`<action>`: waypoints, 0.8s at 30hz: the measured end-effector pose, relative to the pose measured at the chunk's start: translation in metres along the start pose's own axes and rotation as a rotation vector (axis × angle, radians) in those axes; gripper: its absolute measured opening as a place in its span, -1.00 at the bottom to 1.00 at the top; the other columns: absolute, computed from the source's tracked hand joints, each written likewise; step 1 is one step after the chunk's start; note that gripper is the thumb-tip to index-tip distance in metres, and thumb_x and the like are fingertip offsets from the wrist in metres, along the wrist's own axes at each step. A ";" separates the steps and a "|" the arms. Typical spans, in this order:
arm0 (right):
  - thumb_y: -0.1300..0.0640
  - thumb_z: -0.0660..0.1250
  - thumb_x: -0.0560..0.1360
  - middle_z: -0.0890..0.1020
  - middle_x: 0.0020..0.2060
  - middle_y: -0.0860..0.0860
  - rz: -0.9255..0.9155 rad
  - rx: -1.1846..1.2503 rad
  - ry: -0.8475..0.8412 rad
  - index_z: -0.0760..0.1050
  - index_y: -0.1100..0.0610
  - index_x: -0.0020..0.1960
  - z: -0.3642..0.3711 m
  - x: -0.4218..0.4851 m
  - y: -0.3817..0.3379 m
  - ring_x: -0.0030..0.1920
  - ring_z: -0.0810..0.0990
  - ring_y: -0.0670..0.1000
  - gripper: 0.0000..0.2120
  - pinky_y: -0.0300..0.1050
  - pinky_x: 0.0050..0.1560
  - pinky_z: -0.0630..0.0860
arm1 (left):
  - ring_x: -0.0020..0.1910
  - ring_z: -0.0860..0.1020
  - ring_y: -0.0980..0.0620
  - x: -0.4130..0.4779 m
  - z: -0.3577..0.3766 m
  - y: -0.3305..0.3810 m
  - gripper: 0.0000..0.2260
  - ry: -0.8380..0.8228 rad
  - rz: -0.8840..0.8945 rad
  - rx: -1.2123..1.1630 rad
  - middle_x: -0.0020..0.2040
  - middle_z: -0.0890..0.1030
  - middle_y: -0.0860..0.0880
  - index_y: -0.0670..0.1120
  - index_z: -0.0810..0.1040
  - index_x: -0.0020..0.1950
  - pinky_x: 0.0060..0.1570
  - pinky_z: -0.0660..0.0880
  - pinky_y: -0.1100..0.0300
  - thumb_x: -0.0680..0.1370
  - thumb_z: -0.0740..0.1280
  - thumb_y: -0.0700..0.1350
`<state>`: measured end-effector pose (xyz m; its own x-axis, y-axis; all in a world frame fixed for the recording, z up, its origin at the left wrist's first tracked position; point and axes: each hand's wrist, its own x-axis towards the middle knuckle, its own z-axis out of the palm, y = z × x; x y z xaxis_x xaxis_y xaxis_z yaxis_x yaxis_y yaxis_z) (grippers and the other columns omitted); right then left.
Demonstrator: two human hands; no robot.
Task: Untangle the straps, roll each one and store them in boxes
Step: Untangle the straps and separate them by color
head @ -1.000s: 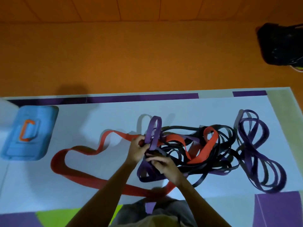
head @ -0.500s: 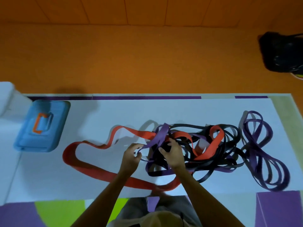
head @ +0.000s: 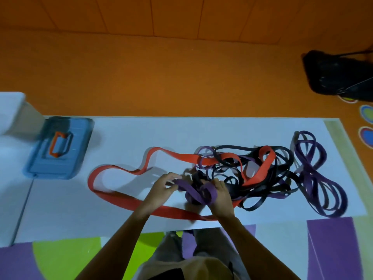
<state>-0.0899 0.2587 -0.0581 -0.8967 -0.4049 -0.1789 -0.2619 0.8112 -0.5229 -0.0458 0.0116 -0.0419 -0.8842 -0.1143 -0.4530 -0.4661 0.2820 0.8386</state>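
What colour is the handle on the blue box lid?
Orange: the handle on the blue box, clearest in the head view.

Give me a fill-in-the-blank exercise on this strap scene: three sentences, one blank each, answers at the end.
1. The strap held between the left hand and the right hand is ____ in colour.
2. The closed blue box has a handle coloured ____.
3. The long loop trailing out toward that box is ____.

Missing words: purple; orange; red.
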 end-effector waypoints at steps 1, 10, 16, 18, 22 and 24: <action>-0.10 0.35 0.58 0.48 0.14 -0.07 0.053 0.030 -0.079 0.53 -0.08 0.27 0.003 0.001 0.006 0.16 0.42 0.01 -0.72 0.13 0.19 0.52 | 0.11 0.61 0.08 0.003 -0.001 -0.001 -0.81 0.025 -0.041 0.048 0.13 0.63 0.00 0.00 0.60 0.17 0.04 0.47 0.31 0.64 0.33 -0.25; -0.03 0.38 0.59 0.54 0.24 0.04 0.078 -0.246 -0.212 0.48 -0.02 0.37 -0.020 0.000 0.029 0.31 0.45 0.14 -0.64 0.09 0.24 0.43 | 0.02 0.66 -0.18 0.017 -0.026 -0.027 -0.79 0.508 -0.560 -0.546 0.12 0.64 -0.21 -0.19 0.44 0.28 0.01 0.63 -0.09 0.69 0.20 -0.14; -0.01 0.42 0.53 0.57 -0.09 -0.02 0.203 -0.027 0.092 0.50 0.02 0.03 -0.042 -0.002 0.048 -0.05 0.58 0.07 -0.83 0.06 -0.09 0.60 | 0.11 0.62 -0.21 0.014 -0.030 -0.037 -0.77 0.575 -0.526 -0.518 0.17 0.60 -0.15 -0.07 0.44 0.36 0.08 0.61 -0.08 0.71 0.19 -0.16; -0.03 0.38 0.55 0.59 -0.06 -0.06 0.277 0.113 0.214 0.47 -0.02 0.14 -0.055 -0.002 0.049 -0.06 0.60 0.02 -0.79 0.06 -0.07 0.64 | 0.21 0.60 -0.22 0.012 -0.029 -0.037 -0.76 0.594 -0.448 -0.321 0.21 0.62 -0.15 -0.08 0.51 0.30 0.18 0.58 -0.09 0.67 0.19 -0.22; 0.11 0.35 0.62 0.60 0.14 -0.06 0.349 0.207 0.247 0.34 -0.02 0.48 -0.077 0.004 0.057 0.05 0.62 0.05 -0.55 0.07 0.03 0.64 | 0.33 0.51 -0.21 0.008 -0.029 -0.031 -0.56 0.581 -0.264 0.134 0.32 0.54 -0.13 -0.07 0.56 0.29 0.24 0.57 -0.17 0.52 0.22 -0.46; 0.12 0.38 0.60 0.56 0.28 0.04 0.329 0.075 0.204 0.41 0.03 0.45 -0.080 0.009 0.066 0.16 0.62 0.15 -0.56 0.12 0.02 0.66 | 0.29 0.52 -0.15 0.012 -0.023 -0.017 -0.53 0.536 -0.173 0.264 0.31 0.53 -0.09 -0.04 0.58 0.22 0.18 0.58 -0.09 0.48 0.21 -0.49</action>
<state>-0.1436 0.3423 -0.0280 -0.9828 -0.0301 -0.1820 0.0714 0.8477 -0.5256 -0.0492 -0.0166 -0.0546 -0.7217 -0.6222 -0.3033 -0.6408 0.4348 0.6328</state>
